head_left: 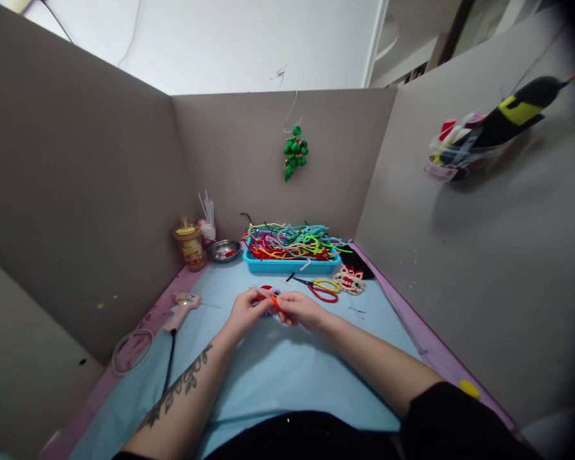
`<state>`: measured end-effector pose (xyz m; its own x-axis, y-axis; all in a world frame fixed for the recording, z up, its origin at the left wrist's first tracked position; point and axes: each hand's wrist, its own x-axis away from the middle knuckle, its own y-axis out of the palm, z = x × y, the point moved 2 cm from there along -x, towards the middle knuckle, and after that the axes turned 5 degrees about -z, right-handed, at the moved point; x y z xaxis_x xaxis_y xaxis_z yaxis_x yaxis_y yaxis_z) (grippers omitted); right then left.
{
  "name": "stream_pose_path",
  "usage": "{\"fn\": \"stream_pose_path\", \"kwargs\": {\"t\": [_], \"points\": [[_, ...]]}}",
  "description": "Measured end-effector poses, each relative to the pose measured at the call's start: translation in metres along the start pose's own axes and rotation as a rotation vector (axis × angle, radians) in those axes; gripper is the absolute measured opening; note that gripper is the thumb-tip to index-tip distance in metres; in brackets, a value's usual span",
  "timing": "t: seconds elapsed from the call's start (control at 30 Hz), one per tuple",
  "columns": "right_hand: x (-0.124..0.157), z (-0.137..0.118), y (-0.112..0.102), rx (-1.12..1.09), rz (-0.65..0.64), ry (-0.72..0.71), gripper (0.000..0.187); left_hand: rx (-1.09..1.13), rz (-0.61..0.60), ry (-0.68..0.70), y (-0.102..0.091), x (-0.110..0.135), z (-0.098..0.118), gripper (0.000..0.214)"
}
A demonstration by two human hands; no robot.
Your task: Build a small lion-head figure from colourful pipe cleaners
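Observation:
My left hand (247, 310) and my right hand (303, 310) meet over the middle of the blue-covered table. Between their pinched fingertips is a small bright orange piece (275, 301) that looks like a bent pipe cleaner. Right by the fingers shows a red and purple bit (267, 287), mostly hidden; whether it is held or lies on the table I cannot tell. Just beyond the right hand lie scissors (324, 293) with one red and one yellow handle. Beside them sits a cream and red fuzzy ornament (349, 280).
A blue tray (292, 266) heaped with colourful pipe cleaners (292, 239) stands at the back. Left of it are a metal bowl (225, 250) and a lidded cup (190, 248). A pink glue gun (182, 310) with its cord lies left. Grey panels (282, 153) enclose three sides.

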<state>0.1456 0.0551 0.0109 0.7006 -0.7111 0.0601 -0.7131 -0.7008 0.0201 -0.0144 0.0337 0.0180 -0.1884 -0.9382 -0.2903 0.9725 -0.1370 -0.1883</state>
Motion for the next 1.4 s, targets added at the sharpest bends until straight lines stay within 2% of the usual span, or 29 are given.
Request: {"fn": "stream_pose_path", "kwargs": {"t": [0.13, 0.33, 0.5, 0.77, 1.4], "points": [[0.002, -0.001, -0.002, -0.108, 0.03, 0.011, 0.041, 0.06, -0.009, -0.019, 0.001, -0.001, 0.001, 0.027], [0.001, 0.001, -0.004, -0.187, 0.016, 0.041, 0.035, 0.017, 0.058, -0.031, -0.002, -0.003, -0.005, 0.026], [-0.003, 0.004, -0.005, -0.18, 0.116, -0.019, 0.03, 0.037, 0.067, -0.083, -0.003, -0.004, -0.012, 0.031], [-0.003, 0.002, -0.011, -0.021, 0.268, -0.144, 0.023, 0.108, 0.02, -0.099, 0.0, -0.003, -0.013, 0.037], [0.002, -0.005, -0.01, 0.299, 0.477, -0.243, 0.021, 0.14, -0.061, -0.105, 0.005, -0.001, -0.01, 0.033]]}}
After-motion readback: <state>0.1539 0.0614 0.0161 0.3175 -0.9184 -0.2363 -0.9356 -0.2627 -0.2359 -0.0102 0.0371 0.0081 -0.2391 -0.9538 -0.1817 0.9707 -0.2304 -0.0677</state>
